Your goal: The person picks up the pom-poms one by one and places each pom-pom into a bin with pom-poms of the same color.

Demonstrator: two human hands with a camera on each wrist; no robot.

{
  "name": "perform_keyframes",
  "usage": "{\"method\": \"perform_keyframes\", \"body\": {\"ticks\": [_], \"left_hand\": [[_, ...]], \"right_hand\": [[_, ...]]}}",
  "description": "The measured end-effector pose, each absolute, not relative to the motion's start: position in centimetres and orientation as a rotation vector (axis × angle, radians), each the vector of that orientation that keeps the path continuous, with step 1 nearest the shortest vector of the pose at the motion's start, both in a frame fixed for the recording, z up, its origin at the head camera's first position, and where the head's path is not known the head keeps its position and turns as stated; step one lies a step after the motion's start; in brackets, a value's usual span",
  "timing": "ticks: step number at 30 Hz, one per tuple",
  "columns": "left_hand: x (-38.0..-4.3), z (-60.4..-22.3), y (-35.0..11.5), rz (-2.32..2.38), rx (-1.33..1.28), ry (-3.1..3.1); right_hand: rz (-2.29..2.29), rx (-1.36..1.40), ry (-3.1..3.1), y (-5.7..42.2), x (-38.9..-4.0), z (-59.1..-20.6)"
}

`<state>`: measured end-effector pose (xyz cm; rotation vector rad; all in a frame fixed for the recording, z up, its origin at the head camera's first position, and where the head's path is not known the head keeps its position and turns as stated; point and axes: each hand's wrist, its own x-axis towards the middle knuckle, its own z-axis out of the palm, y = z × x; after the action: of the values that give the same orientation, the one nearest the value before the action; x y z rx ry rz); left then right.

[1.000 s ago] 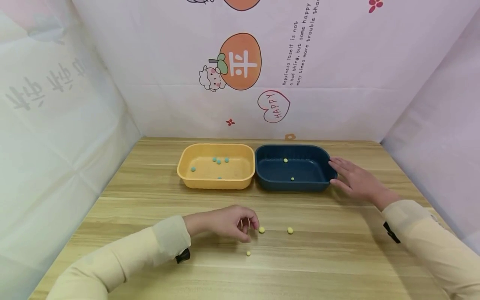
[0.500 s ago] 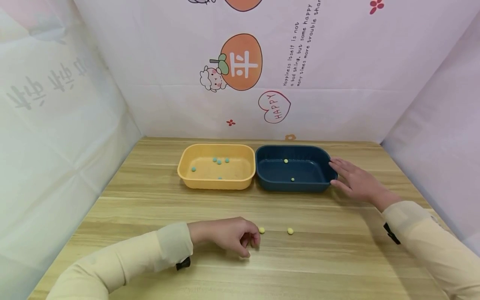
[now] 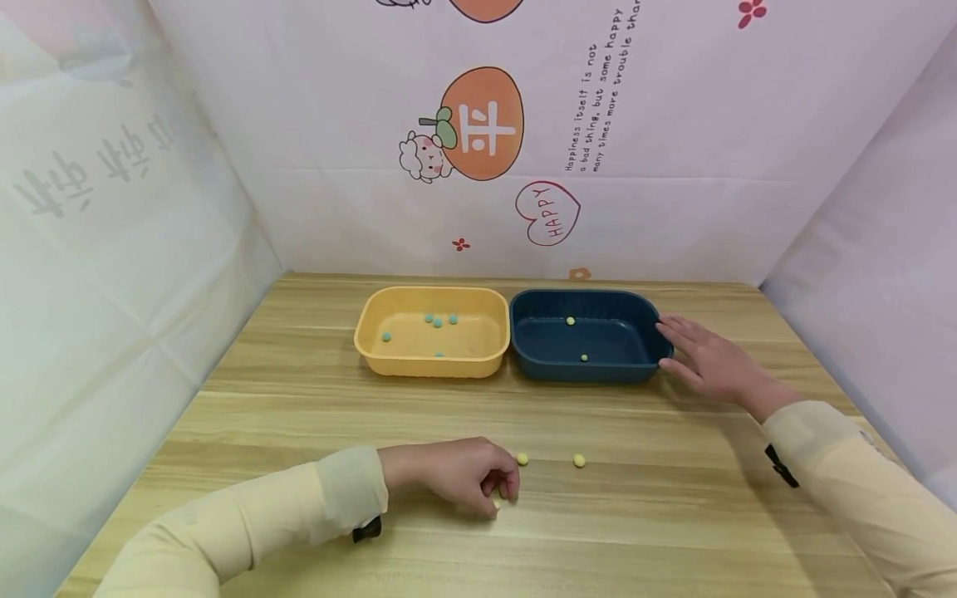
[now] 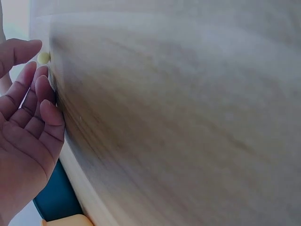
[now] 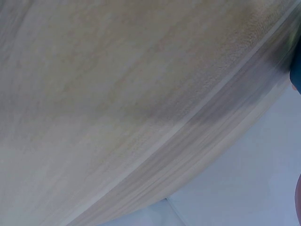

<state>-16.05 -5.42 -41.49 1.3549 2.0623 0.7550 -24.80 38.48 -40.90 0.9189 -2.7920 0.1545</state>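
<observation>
My left hand (image 3: 471, 473) is low over the wooden table, thumb and fingers bent around a small yellow ball (image 3: 497, 503). In the left wrist view this ball (image 4: 43, 58) sits at the tips of the thumb and forefinger, and some space shows between the digits. Two more yellow balls, a nearer one (image 3: 522, 458) just beyond the fingers and another one (image 3: 579, 461) to its right, lie on the table. My right hand (image 3: 710, 361) rests its extended fingers against the right end of the dark blue bin (image 3: 591, 371), which contains two yellow balls.
A yellow-orange bin (image 3: 434, 367) with several teal balls stands left of the blue one, their ends meeting. White printed cloth (image 3: 673, 191) rises behind the table (image 3: 635, 531) and along both sides.
The left hand has come nearer and lower, and its fingers now surround the nearest yellow ball. The right hand stays at the blue bin.
</observation>
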Motion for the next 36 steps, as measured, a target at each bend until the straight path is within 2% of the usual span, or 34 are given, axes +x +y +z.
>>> {"method": "perform_keyframes", "body": {"ticks": [36], "left_hand": [[-15.8, -41.32, -5.19, 0.679, 1.403, 2.09]], "right_hand": [[0.179, 0.899, -2.814, 38.46, -24.58, -40.86]]}}
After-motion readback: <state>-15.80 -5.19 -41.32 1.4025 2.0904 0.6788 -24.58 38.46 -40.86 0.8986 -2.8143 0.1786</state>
